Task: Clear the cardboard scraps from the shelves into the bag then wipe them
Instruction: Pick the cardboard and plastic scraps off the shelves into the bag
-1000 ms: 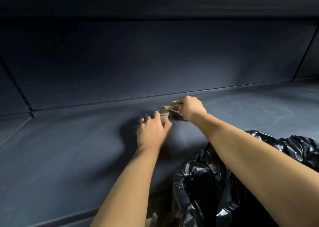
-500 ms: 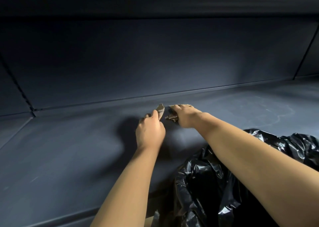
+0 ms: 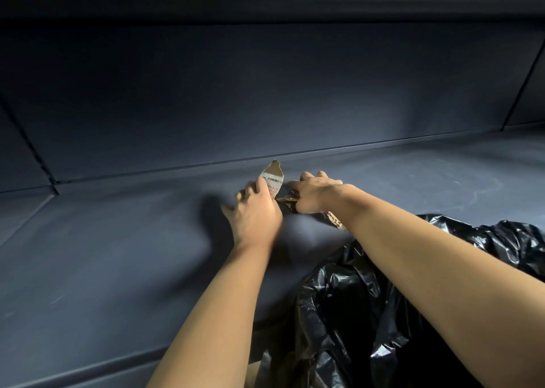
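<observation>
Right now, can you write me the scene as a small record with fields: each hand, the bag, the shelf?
left hand: pinches labelled scrap; blurred
right hand: holds brown scraps
black bag: crumpled, at shelf front, under right forearm
shelf: dark, faint pale marks at right

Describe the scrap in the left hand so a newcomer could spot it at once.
On the dark shelf, near its back edge, the left hand holds a pointed cardboard scrap. Unlike the brown scraps in the right hand, it bears a white barcode label.
</observation>
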`<state>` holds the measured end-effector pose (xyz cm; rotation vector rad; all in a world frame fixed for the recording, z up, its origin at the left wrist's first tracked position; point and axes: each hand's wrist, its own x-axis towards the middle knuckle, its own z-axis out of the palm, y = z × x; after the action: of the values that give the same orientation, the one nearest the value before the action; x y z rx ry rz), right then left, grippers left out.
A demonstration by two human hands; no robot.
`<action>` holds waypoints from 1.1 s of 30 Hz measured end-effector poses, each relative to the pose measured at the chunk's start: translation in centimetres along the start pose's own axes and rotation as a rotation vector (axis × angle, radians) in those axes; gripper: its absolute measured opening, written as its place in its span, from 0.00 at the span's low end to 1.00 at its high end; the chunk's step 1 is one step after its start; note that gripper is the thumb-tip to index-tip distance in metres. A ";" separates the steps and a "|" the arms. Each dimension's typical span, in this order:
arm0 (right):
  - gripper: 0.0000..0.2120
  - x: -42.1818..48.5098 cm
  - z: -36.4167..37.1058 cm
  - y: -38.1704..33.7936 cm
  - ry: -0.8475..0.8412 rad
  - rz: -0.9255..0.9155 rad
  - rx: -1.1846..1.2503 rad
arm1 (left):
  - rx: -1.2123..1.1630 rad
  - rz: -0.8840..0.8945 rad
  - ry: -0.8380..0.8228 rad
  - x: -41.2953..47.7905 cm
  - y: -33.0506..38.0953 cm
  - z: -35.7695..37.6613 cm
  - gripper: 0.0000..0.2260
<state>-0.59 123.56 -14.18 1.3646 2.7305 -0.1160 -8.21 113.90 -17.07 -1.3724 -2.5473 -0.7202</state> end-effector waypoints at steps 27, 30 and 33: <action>0.19 1.1 -0.8 1.3 0.539 0.102 0.559 | 0.000 0.098 0.053 0.3 -0.4 0.9 0.28; 0.24 1.3 -0.9 2.1 0.509 0.174 0.567 | -0.080 0.120 0.035 0.1 -0.3 0.7 0.28; 0.19 1.1 -0.2 1.7 0.333 0.138 0.397 | -0.145 0.130 0.021 0.1 -0.7 0.4 0.27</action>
<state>0.13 125.48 -14.14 1.8164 2.9810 -0.4858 -8.78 113.81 -17.63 -1.5496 -2.4045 -0.9046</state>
